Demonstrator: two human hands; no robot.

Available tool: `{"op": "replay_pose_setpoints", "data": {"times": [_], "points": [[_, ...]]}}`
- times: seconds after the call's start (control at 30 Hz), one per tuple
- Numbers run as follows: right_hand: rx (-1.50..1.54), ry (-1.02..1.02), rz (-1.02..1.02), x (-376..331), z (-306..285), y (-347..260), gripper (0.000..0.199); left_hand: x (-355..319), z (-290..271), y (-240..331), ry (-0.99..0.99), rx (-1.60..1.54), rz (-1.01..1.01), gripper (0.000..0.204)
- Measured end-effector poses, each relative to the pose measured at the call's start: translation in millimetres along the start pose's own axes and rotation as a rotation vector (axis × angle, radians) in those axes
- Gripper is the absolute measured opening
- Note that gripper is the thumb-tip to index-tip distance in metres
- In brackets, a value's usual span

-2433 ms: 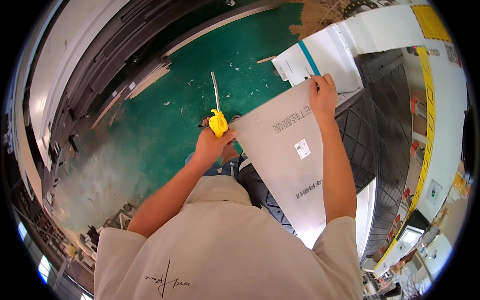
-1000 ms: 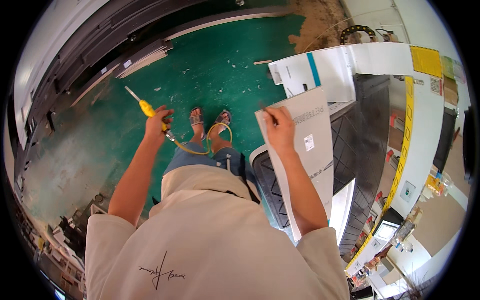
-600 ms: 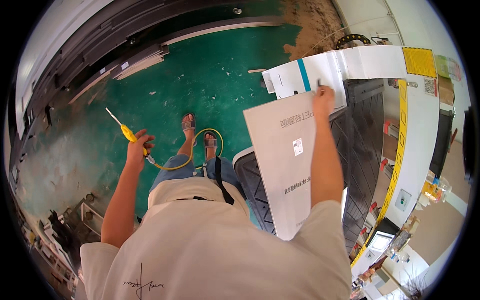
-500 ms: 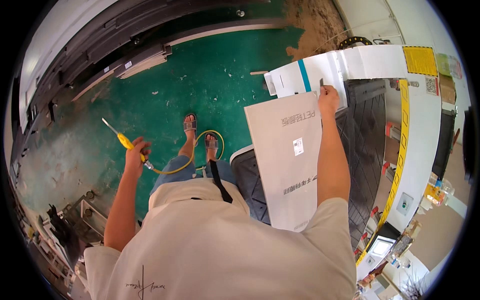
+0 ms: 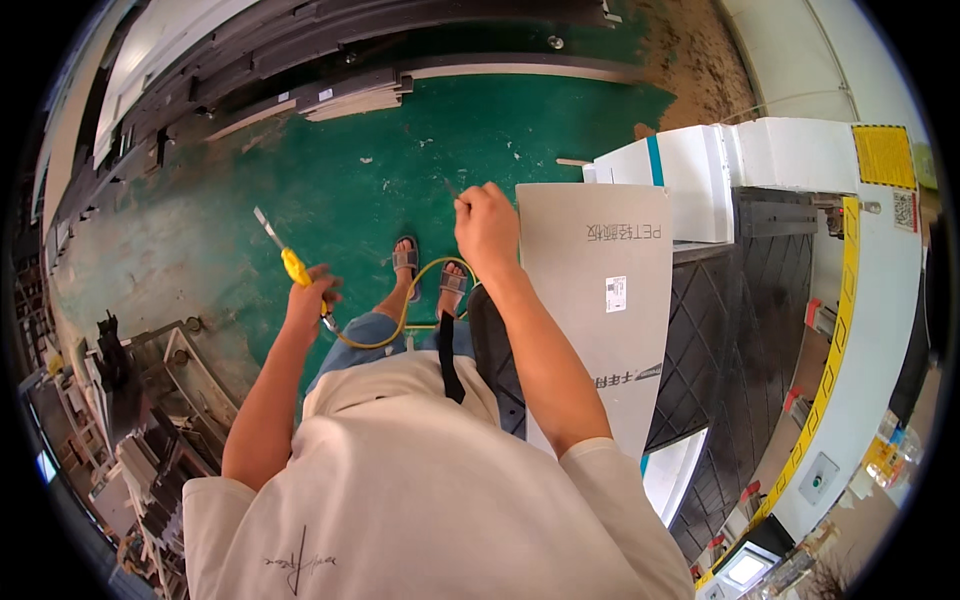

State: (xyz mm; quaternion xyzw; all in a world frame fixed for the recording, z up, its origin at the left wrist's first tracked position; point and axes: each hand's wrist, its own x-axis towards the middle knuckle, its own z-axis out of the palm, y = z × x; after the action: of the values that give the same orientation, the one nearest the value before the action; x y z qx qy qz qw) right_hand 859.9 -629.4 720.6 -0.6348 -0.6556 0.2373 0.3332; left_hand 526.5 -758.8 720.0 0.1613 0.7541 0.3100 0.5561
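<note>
My left hand (image 5: 312,295) is closed around a yellow air blow gun (image 5: 294,264), its pale nozzle pointing away over the floor. A thin yellow hose (image 5: 402,312) runs from the gun's back end and loops past my feet. My right hand (image 5: 487,232) is held in a closed grip by the far left corner of a flat beige panel (image 5: 585,265). A small dark, thin piece (image 5: 452,190) sticks out from its fingers; its kind is too blurred to tell. The panel bears printed marks and a white label (image 5: 616,294).
Beneath the panel is a black grooved bed (image 5: 755,300), bordered on the right by a white machine frame with a yellow strip (image 5: 838,340). A white box-like piece with a teal band (image 5: 655,160) lies beyond. Dark boards (image 5: 360,92) are stacked far left; a metal trolley (image 5: 190,370) stands at left.
My right hand has moved left, from the panel's far right corner to beside its far left corner, still gripping the small dark piece. The view has shifted; my left hand keeps the blow gun.
</note>
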Motion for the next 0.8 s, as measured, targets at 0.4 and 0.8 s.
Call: {"op": "replay_pose_setpoints", "data": {"times": [0.4, 0.8], "points": [[-0.096, -0.225, -0.338, 45, -97, 63, 0.014, 33, 255, 212, -0.311, 1.134, 0.960, 0.048], [-0.141, -0.339, -0.476, 60, -83, 69, 0.016, 50, 427, 228, -0.993, 1.601, 0.447, 0.039]]}}
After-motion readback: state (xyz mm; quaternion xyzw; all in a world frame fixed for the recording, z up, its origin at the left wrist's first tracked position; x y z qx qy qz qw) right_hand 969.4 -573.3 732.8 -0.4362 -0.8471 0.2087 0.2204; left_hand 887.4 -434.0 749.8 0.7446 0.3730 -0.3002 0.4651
